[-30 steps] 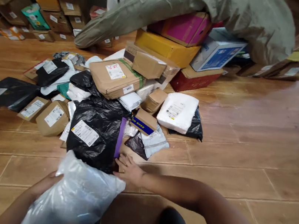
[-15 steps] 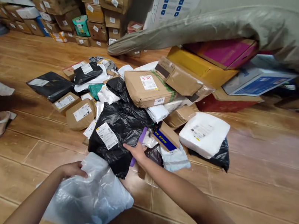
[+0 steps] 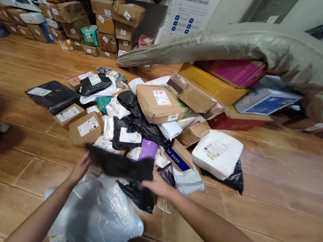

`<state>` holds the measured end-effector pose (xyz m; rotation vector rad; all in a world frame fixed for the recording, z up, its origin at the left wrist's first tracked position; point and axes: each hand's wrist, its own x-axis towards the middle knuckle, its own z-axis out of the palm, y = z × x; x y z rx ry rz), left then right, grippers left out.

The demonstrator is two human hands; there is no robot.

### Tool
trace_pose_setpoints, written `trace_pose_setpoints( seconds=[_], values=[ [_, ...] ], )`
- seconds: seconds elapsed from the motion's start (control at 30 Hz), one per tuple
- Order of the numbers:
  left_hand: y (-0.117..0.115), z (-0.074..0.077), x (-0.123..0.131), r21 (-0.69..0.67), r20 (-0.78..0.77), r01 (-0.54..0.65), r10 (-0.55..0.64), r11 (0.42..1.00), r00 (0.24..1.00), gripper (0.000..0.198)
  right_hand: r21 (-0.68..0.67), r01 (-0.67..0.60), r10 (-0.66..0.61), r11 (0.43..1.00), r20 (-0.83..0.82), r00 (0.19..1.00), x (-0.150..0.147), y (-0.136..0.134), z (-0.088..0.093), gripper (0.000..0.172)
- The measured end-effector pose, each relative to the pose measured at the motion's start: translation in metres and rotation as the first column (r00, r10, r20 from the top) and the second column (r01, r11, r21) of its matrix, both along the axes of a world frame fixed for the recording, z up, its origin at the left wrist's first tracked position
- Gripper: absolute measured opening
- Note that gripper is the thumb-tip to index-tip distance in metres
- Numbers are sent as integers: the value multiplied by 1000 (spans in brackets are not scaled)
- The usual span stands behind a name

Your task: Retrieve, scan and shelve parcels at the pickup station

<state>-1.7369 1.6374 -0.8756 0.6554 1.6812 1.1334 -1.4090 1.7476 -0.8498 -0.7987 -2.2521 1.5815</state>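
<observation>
A black poly parcel [image 3: 118, 165], blurred, is held flat just above the near edge of a heap of packages, stretched between both hands. The left hand [image 3: 81, 167] clasps its left end and the right hand [image 3: 156, 185] clasps its right end from below. Directly beneath it lies a pale plastic sack [image 3: 98, 218] on the wooden floor [image 3: 276, 186]. Just beyond the parcel sit a purple packet [image 3: 148, 149] and a small box with a blue side [image 3: 178, 156]. Further back are a labelled brown carton [image 3: 159, 102] and, to the right, a white padded parcel [image 3: 217, 153].
</observation>
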Motion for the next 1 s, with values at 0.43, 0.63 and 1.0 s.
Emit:
trace_pose_setpoints(
  seconds=[0.43,0.63,1.0],
  values=[
    [-5,-36,113,82,-563,302,-206,950,801,68,646,292,-641,705,406,651,-93,137,13,35],
    [11,-48,61,65,-219,74,-58,995,974,75,498,342,-584,797,493,644,-69,123,-5,20],
    [-20,-40,122,37,-189,387,-374,921,908,31,686,-284,-487,670,694,530,-89,143,14,33]
  ],
)
